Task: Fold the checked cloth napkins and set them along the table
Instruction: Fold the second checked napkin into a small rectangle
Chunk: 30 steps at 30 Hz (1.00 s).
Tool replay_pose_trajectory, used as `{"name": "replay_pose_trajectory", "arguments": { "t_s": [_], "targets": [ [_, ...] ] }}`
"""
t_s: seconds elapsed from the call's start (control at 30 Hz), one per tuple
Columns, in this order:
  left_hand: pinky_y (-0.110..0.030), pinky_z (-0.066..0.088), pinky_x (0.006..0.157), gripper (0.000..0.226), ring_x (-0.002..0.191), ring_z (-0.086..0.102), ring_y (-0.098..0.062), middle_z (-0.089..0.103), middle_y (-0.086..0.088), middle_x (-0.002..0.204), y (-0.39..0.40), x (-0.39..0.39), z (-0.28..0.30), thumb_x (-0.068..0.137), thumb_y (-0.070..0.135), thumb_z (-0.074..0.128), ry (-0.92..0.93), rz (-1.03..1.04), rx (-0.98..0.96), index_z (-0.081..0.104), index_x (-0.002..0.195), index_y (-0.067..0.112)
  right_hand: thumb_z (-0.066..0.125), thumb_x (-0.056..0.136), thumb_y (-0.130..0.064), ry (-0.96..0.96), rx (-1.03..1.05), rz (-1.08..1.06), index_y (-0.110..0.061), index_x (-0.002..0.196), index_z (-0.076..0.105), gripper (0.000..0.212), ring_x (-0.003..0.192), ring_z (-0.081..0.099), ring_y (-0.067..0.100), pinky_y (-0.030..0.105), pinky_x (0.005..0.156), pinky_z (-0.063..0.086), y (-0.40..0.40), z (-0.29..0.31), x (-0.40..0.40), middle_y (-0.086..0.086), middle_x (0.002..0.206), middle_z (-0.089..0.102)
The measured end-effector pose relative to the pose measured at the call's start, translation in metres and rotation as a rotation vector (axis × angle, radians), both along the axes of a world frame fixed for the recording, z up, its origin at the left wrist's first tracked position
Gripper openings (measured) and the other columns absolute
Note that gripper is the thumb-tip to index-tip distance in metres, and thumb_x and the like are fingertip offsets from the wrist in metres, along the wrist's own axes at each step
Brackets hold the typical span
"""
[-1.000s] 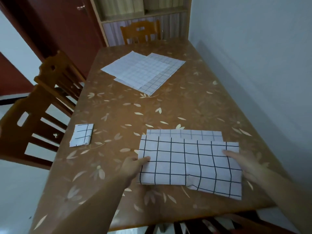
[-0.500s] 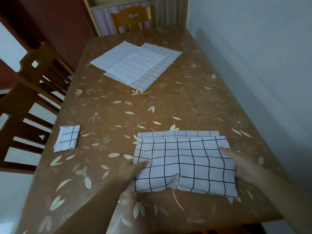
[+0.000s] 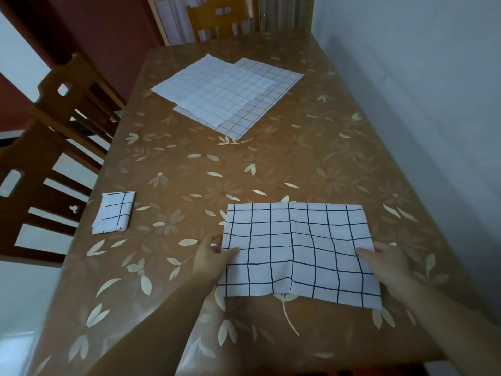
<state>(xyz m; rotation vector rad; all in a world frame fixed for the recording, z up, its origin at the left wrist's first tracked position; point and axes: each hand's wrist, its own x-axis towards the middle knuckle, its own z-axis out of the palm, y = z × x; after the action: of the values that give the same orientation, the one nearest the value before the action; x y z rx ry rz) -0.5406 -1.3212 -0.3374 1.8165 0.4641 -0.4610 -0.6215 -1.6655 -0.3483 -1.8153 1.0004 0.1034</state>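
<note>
A white napkin with a black check (image 3: 298, 251) lies folded in half on the near part of the table (image 3: 271, 164), its far edges lined up. My left hand (image 3: 212, 257) pinches its left edge, thumb on top. At the right edge my right hand (image 3: 386, 264) pinches it the same way. A small, fully folded checked napkin (image 3: 115, 213) rests near the table's left edge. Two unfolded napkins (image 3: 217, 90) lie overlapped flat at the far end.
The table has a brown cover with a leaf print and stands against a pale wall (image 3: 433, 104) on the right. Wooden chairs stand along the left side (image 3: 54, 147) and at the far end (image 3: 222, 17).
The upper layer of the napkin has been brought forward until it covers the strip of lower layer that showed at the far edge. Both hands have slid back along the sides.
</note>
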Motion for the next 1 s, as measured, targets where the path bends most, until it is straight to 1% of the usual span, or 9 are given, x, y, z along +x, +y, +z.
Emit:
{"name": "replay_pose_trajectory", "arguments": {
  "t_s": [0.13, 0.23, 0.33, 0.43, 0.57, 0.67, 0.73, 0.83, 1.0],
  "targets": [
    [-0.042, 0.043, 0.094, 0.052, 0.119, 0.048, -0.025, 0.052, -0.002, 0.130, -0.015, -0.014, -0.006, 0.082, 0.030, 0.069, -0.527, -0.275, 0.690, 0.051, 0.130, 0.026, 0.068, 0.080, -0.037, -0.081, -0.392, 0.105, -0.022, 0.105, 0.057, 0.032, 0.092, 0.060, 0.027, 0.044, 0.078, 0.053, 0.011, 0.008, -0.002, 0.006, 0.107, 0.061],
    [-0.043, 0.040, 0.096, 0.037, 0.122, 0.048, -0.020, 0.055, 0.006, 0.130, -0.043, -0.039, -0.010, 0.088, 0.044, 0.052, -0.748, -0.594, 0.721, 0.053, 0.124, 0.035, 0.068, 0.083, -0.031, -0.260, -0.804, 0.392, -0.016, 0.121, 0.056, 0.043, 0.111, 0.053, 0.028, 0.048, 0.088, 0.049, 0.041, 0.014, -0.015, 0.008, 0.124, 0.053],
    [-0.050, 0.038, 0.107, 0.048, 0.134, 0.042, -0.022, 0.053, 0.004, 0.140, -0.062, -0.059, -0.027, 0.095, 0.059, 0.034, -0.825, -0.831, 0.752, 0.049, 0.134, 0.036, 0.053, 0.087, -0.043, -0.382, -0.838, 0.834, -0.023, 0.127, 0.056, 0.045, 0.121, 0.047, 0.020, 0.041, 0.101, 0.037, 0.081, 0.003, -0.035, 0.000, 0.132, 0.051],
    [-0.049, 0.015, 0.119, 0.069, 0.146, 0.023, -0.025, 0.032, 0.001, 0.156, -0.059, -0.064, -0.038, 0.092, 0.071, 0.026, -0.826, -0.936, 0.819, 0.027, 0.150, 0.034, 0.051, 0.083, -0.052, -0.344, -0.943, 1.048, -0.028, 0.130, 0.051, 0.053, 0.124, 0.044, 0.019, 0.039, 0.106, 0.026, 0.090, -0.013, -0.046, -0.001, 0.136, 0.049],
    [-0.038, 0.028, 0.102, 0.058, 0.123, 0.043, -0.021, 0.055, 0.001, 0.131, -0.043, -0.058, -0.035, 0.081, 0.055, 0.057, -1.065, -0.989, 0.802, 0.046, 0.132, 0.030, 0.053, 0.079, -0.045, -0.406, -1.016, 1.045, -0.027, 0.112, 0.055, 0.038, 0.108, 0.050, 0.022, 0.040, 0.099, 0.030, 0.072, -0.011, -0.049, 0.000, 0.114, 0.057],
    [-0.033, 0.036, 0.085, 0.037, 0.102, 0.050, -0.019, 0.062, 0.003, 0.106, -0.039, -0.050, -0.029, 0.077, 0.040, 0.063, -1.175, -1.006, 0.765, 0.058, 0.112, 0.027, 0.065, 0.075, -0.032, -0.483, -1.051, 1.060, -0.024, 0.096, 0.062, 0.023, 0.092, 0.054, 0.019, 0.039, 0.094, 0.033, 0.061, -0.011, -0.044, -0.004, 0.095, 0.061],
    [-0.031, 0.037, 0.080, 0.027, 0.094, 0.054, -0.019, 0.064, 0.004, 0.096, -0.039, -0.044, -0.026, 0.078, 0.035, 0.063, -1.189, -1.014, 0.775, 0.064, 0.102, 0.025, 0.060, 0.079, -0.026, -0.535, -1.092, 1.062, -0.023, 0.084, 0.066, 0.008, 0.083, 0.058, 0.018, 0.038, 0.093, 0.034, 0.058, -0.009, -0.038, -0.005, 0.086, 0.062],
    [-0.031, 0.034, 0.074, 0.016, 0.080, 0.060, -0.021, 0.065, 0.005, 0.080, -0.036, -0.036, -0.020, 0.081, 0.028, 0.055, -1.222, -0.995, 0.759, 0.070, 0.084, 0.022, 0.047, 0.087, -0.029, -0.560, -1.129, 1.032, -0.023, 0.076, 0.068, 0.024, 0.074, 0.062, 0.017, 0.037, 0.091, 0.036, 0.055, -0.003, -0.031, -0.007, 0.078, 0.063],
    [-0.031, 0.032, 0.070, 0.021, 0.069, 0.060, -0.021, 0.064, 0.005, 0.070, -0.023, -0.026, -0.004, 0.088, 0.026, 0.054, -1.219, -1.023, 0.816, 0.068, 0.073, 0.021, 0.046, 0.089, -0.029, -0.604, -1.138, 1.024, -0.022, 0.076, 0.067, 0.026, 0.073, 0.063, 0.019, 0.034, 0.087, 0.036, 0.047, 0.007, -0.029, -0.006, 0.077, 0.065]
  ]
}}
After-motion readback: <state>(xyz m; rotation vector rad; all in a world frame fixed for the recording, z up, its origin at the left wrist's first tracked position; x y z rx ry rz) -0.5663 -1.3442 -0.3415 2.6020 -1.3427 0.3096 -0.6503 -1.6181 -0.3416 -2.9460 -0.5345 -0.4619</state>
